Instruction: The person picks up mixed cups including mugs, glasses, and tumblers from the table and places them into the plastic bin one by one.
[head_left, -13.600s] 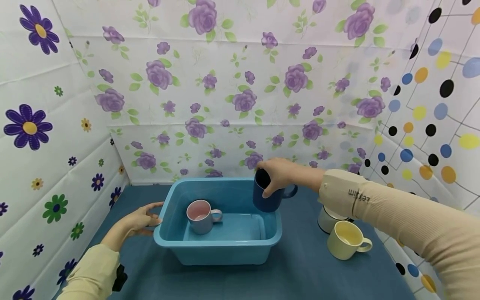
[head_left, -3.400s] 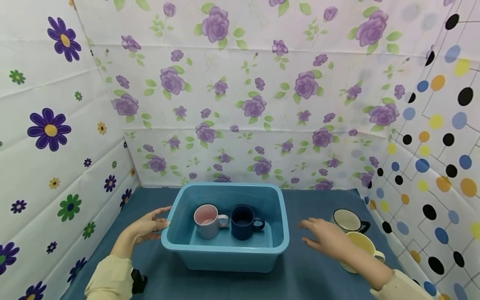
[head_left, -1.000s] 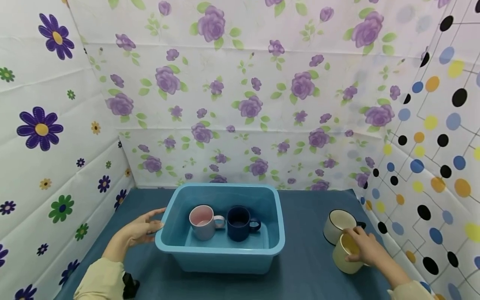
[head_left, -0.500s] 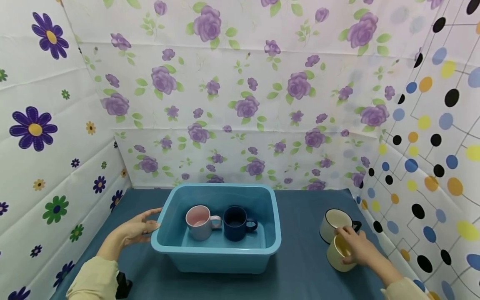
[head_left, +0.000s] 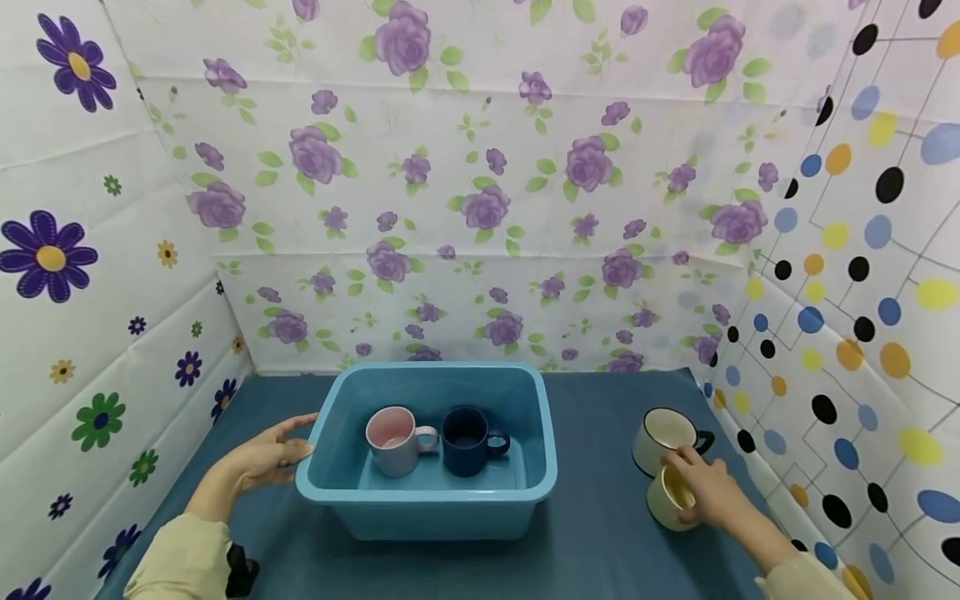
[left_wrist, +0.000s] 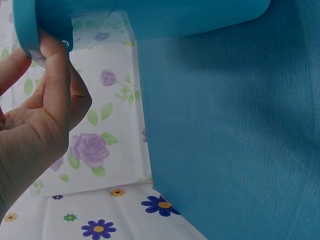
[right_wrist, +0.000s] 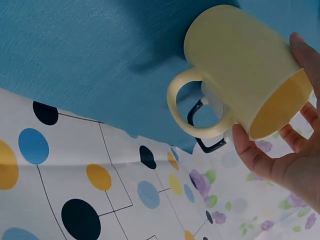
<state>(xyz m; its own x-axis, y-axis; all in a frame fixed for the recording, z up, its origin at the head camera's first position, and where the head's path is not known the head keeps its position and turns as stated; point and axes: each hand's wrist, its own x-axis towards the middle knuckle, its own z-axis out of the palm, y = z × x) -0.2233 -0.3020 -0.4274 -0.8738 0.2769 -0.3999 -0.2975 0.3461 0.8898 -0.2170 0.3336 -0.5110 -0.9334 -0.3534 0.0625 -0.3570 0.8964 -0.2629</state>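
My right hand [head_left: 701,487] grips the yellow mug [head_left: 663,504] by its rim, at the right of the table in the head view. In the right wrist view, fingers and thumb sit around the mouth of the yellow mug [right_wrist: 240,65], its handle free. Whether its base touches the table I cannot tell. Just behind it stands a white mug [head_left: 651,446] with a black rim and handle. My left hand [head_left: 258,462] pinches the left rim of the blue tub [head_left: 427,497]. Inside the tub, a pink mug [head_left: 396,454] and a navy mug [head_left: 463,450] stand upright.
A blue cloth covers the table [head_left: 592,467]. Floral sheeting [head_left: 450,183] rises at the back, with a flower-print sheet [head_left: 97,333] on the left and a dotted one [head_left: 847,333] on the right. A black object [head_left: 242,571] is at the left wrist.
The navy mug, earlier held over the tub by my right hand, now stands inside it. That hand has since reached right and taken the yellow mug's rim. My left hand stays at the tub.
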